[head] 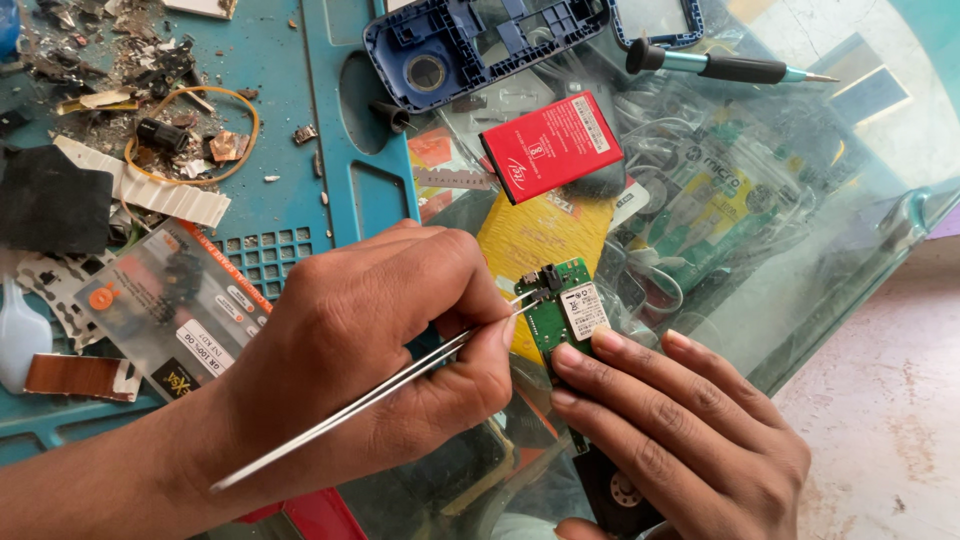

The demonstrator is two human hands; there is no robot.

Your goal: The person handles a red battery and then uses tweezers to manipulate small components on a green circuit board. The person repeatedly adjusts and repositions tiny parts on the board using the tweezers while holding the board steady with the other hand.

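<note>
free: glass right of circuit board | blocked above: red battery, blue phone frame

One circuit board, one tweezers, one battery.

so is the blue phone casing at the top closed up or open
Open. The blue phone casing lies as a bare frame, hollow inside, while the red battery and the green circuit board sit outside it.
</note>
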